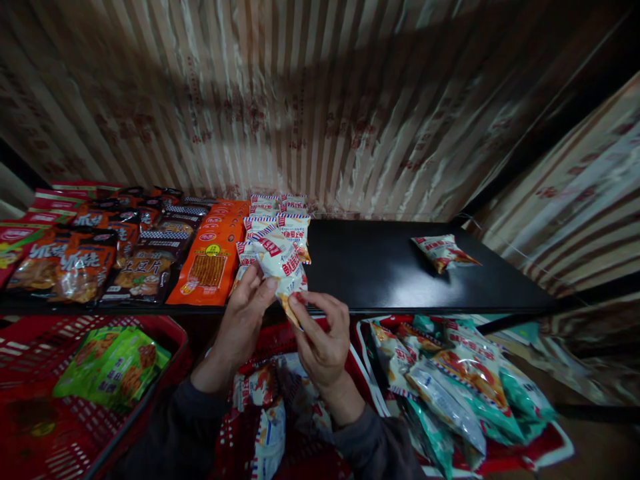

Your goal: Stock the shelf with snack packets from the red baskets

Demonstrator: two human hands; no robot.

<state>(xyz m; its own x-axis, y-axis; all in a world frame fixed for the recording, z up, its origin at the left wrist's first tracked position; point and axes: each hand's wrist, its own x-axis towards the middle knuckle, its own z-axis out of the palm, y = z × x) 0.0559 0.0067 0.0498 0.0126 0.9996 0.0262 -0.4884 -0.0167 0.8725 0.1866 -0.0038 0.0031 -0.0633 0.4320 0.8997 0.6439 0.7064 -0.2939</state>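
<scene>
Between both hands, tilted over the shelf's front edge, is a white snack bag (pixel 279 257) with red lettering. My left hand (pixel 245 313) grips its lower left side between thumb and fingers. My right hand (pixel 323 333) pinches the bottom corner. Directly behind the held bag, matching white snack bags (pixel 294 233) stand in rows on the black shelf (pixel 360 267), partly hidden by it. Below my hands, a red basket (pixel 357 373) contains more white bags (pixel 270 433), partly covered by my forearms.
Orange snack packs (pixel 213 250), potato-chip bags (pixel 143 267) and other snacks line the shelf's left. One white bag (pixel 444 253) lies alone at the right. A left basket (pixel 170 333) holds green bags (pixel 115 367); a right basket (pixel 557 450) is heaped with bags. Corrugated sheeting (pixel 320 100) backs the shelf.
</scene>
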